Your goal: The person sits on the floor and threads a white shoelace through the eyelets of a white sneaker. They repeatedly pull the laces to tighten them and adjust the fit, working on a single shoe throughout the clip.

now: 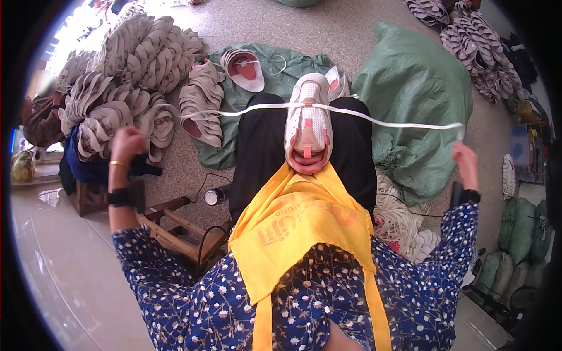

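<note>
A pale sneaker upper with pink trim and a pink lining rests between my knees, its collar toward me. A white shoelace passes across it and stretches out to both sides. Off to the right, my right hand is closed on one lace end. My left hand is raised at the left with its fingers closed. The lace runs toward it, though its far left stretch fades against a pale pile behind. Neither hand touches the upper.
Heaps of stacked uppers lie at the left, with a short stack nearer. Another upper sits on green sacking. A large green sack is at right, bundled laces below it. A wooden stool stands left.
</note>
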Motion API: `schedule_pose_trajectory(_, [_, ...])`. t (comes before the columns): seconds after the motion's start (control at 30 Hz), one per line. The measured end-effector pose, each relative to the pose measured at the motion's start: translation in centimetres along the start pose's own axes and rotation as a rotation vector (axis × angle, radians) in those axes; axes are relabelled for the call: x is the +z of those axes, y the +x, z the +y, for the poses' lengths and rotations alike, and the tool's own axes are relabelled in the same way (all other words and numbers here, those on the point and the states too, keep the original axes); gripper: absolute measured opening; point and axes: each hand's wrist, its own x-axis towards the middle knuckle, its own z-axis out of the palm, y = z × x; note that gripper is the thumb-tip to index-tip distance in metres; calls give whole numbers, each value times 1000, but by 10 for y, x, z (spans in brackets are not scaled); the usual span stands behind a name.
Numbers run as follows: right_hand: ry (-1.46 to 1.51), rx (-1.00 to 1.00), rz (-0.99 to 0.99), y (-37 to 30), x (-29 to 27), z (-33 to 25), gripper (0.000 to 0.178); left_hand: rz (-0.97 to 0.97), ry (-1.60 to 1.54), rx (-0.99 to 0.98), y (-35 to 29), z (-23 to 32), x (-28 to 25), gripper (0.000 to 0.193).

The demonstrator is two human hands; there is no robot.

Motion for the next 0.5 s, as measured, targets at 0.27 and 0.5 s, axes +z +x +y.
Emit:
schedule_pose_trajectory(0.27, [-90,165,-640,-134,314,-74,22,-833,-758,54,-129,156,152,13])
schedule_pose_trajectory(0.5, [-750,-1014,-385,-106,405,-63,15,-365,-454,502,-116,222,208,10])
